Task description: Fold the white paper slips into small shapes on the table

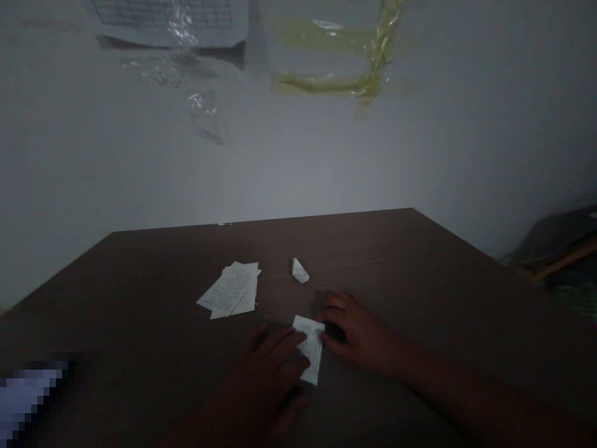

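A small slip of printed paper (313, 358), longer than it is wide, lies on the brown table in front of me. My left hand (275, 367) rests over its left side, the fingers spread and their tips on the paper. At the slip's upper right edge, my right hand (352, 333) has thumb and index finger curved together in a pinch on the paper; the exact contact is dim. Beyond the hands sits a small folded piece of white paper (300, 272). A loose pile of printed paper pieces (233, 289) lies to the left, overlapping at angles.
The dark brown table (401, 267) meets a pale wall (317, 155) at its far edge. Yellow and clear tape (326, 84) sticks to the wall. A blurred-out bright object (28, 398) is at the lower left. Dark items (559, 249) stand beyond the table's right side.
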### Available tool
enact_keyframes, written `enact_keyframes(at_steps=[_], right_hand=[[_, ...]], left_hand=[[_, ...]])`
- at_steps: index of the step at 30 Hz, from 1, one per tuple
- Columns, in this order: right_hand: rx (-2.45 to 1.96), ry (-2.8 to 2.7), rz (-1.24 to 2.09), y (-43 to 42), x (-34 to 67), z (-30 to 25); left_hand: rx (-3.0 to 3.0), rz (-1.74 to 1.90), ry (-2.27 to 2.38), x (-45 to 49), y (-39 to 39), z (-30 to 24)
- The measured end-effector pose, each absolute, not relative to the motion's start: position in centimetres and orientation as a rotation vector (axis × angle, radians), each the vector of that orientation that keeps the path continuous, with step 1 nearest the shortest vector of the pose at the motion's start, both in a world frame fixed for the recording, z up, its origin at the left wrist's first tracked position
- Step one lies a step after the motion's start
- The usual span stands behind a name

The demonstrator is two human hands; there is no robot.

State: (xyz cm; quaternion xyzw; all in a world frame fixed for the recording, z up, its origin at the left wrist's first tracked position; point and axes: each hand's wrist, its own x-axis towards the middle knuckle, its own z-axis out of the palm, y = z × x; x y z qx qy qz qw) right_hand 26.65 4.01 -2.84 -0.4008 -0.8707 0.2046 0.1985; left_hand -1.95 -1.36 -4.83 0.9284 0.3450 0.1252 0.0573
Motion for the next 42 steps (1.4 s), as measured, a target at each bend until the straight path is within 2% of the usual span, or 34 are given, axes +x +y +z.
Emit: enact_keyframes(at_steps=[12, 16, 29, 37, 42], right_hand=[[-1.171, -2.095, 0.896, 3.6, 26.2, -3.6], [-1.228, -2.105, 0.872, 3.7, 26.2, -3.7], [-1.290, -2.110, 0.768, 4.3, 27.1, -3.3], [-1.013, -2.116, 0.760, 2.9, 27.1, -2.9], [-0.757, -2.229, 0.710, 2.2, 27.0, -1.9]], left_hand=[[2.791, 0.177, 0.890, -2.0, -1.2, -3.3], [2.834, 0.077, 0.838, -2.0, -0.8, -2.5], [2.754, 0.068, 0.844, -3.0, -1.0, 0.0], [2.797, 0.261, 0.869, -2.8, -0.3, -2.4], [2.859, 0.255, 0.896, -2.9, -0.1, -2.6]])
